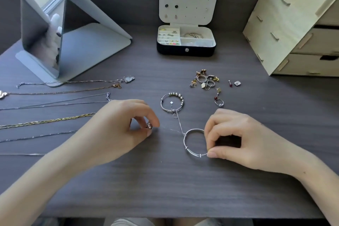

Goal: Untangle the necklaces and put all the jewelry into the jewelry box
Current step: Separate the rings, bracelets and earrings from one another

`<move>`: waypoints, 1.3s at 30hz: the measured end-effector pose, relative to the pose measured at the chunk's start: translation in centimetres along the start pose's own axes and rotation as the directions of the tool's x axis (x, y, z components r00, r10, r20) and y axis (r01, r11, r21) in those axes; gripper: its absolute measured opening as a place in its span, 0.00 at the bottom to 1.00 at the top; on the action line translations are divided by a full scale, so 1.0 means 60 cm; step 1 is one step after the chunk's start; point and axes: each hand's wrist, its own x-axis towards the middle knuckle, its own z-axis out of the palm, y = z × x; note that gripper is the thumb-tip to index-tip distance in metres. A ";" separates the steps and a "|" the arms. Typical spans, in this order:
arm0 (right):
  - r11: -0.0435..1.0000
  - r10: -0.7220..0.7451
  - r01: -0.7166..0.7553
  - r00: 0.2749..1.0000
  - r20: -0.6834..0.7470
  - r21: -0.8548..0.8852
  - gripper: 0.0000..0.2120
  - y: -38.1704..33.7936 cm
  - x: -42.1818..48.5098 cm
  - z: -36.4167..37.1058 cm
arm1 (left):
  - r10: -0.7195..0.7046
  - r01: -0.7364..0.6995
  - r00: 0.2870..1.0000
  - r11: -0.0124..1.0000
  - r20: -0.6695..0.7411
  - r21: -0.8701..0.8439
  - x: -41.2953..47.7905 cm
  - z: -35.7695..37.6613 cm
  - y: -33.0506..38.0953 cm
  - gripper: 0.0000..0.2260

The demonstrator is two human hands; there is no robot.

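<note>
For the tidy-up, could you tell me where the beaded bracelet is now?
The beaded bracelet lies mid-frame in the head view, between the earring pile and the left hand.

Soft, even daylight covers the table (165, 180); shadows are faint, its edges bow, and the mirror (44, 24) reflection is blurred.

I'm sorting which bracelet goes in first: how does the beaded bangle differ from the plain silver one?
The beaded bangle carries a row of beads along its far side; the plain bangle has none. The beaded bangle lies untouched on the desk, while the right hand pinches the plain bangle's near edge. Both are silver hoops, and a thin chain runs between them.
</note>
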 end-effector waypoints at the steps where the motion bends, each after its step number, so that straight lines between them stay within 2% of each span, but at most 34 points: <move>1: 1.000 -0.006 0.007 1.000 0.009 -0.015 0.07 0.000 -0.001 -0.001 | 0.006 -0.006 1.000 1.000 0.007 0.002 -0.001 0.000 0.000 0.07; 9: 0.999 0.003 -0.002 0.999 0.034 -0.045 0.06 -0.002 -0.001 -0.001 | 0.023 -0.026 0.998 0.999 0.059 0.044 -0.001 0.008 0.001 0.06; 13: 0.983 0.083 -0.082 0.997 0.001 0.166 0.05 -0.001 -0.004 -0.005 | 0.030 -0.033 0.997 0.998 0.064 0.049 -0.004 0.013 0.005 0.06; 16: 0.920 0.135 -0.108 0.990 -0.044 0.377 0.05 0.000 -0.008 -0.010 | 0.036 -0.040 0.997 0.998 0.065 0.057 -0.007 0.017 0.008 0.05; 22: 0.788 0.194 -0.089 0.975 -0.109 0.609 0.14 0.003 -0.008 -0.020 | 0.054 -0.058 0.995 0.997 0.089 0.042 -0.006 0.025 0.015 0.04; 29: 0.636 0.219 -0.051 0.969 -0.117 0.770 0.15 0.002 0.000 -0.019 | 0.083 -0.085 0.992 0.996 0.092 0.021 0.011 0.042 0.035 0.05; 31: 0.622 0.227 -0.055 0.967 -0.113 0.781 0.15 0.001 0.002 -0.019 | 0.093 -0.096 0.991 0.995 0.095 0.028 0.017 0.045 0.042 0.02; 35: 0.605 0.226 -0.049 0.967 -0.113 0.794 0.14 -0.001 0.004 -0.022 | 0.116 -0.117 0.993 0.992 0.031 0.044 0.033 0.047 0.050 0.05; 39: 0.601 0.216 -0.044 0.970 -0.108 0.798 0.14 -0.004 0.005 -0.025 | 0.202 -0.204 0.979 0.967 0.030 0.153 0.049 0.053 0.048 0.08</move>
